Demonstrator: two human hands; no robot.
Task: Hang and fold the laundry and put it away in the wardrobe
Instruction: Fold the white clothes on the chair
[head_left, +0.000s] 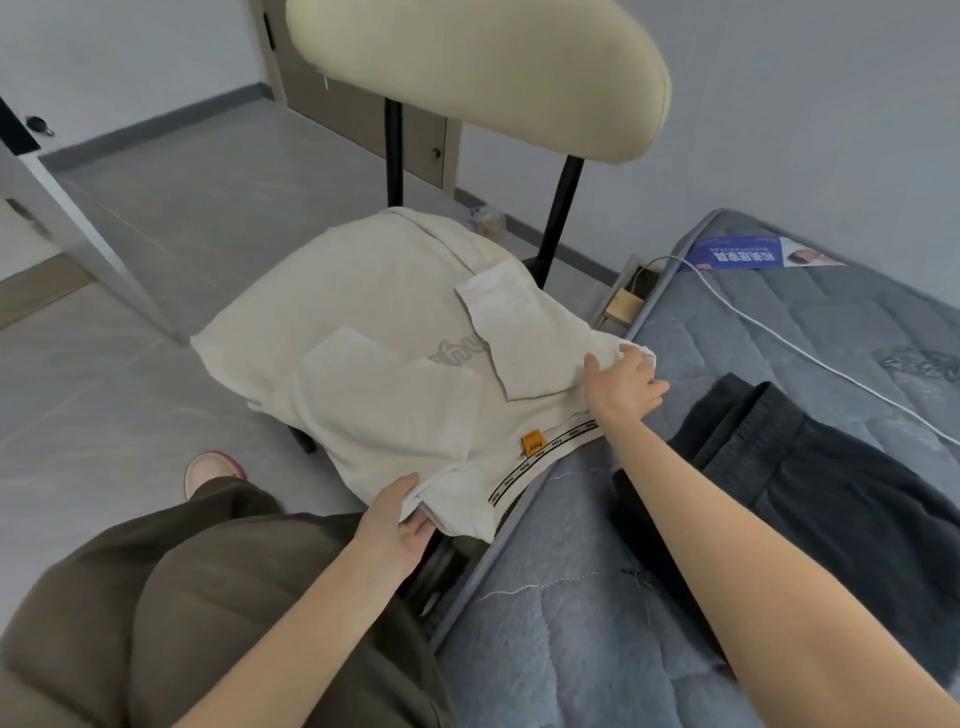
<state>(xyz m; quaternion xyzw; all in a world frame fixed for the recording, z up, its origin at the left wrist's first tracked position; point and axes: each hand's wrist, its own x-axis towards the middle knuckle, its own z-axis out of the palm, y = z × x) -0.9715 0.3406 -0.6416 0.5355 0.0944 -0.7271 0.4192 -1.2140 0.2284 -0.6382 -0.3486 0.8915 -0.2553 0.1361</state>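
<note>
cream shirt (363, 312) folded on chair (467, 67); left grip (402, 512) pinches near hem corner, right grip (626, 384) grasps far corner over bed (571, 649) edge.

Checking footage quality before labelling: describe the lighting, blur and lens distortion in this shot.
Head view: soft, even light, with only faint shadows beneath the cream T-shirt; wide-angle lens bends the chair backrest and the mattress edge; slight softness throughout, leaving print on the blue leaflet barely legible.
</note>
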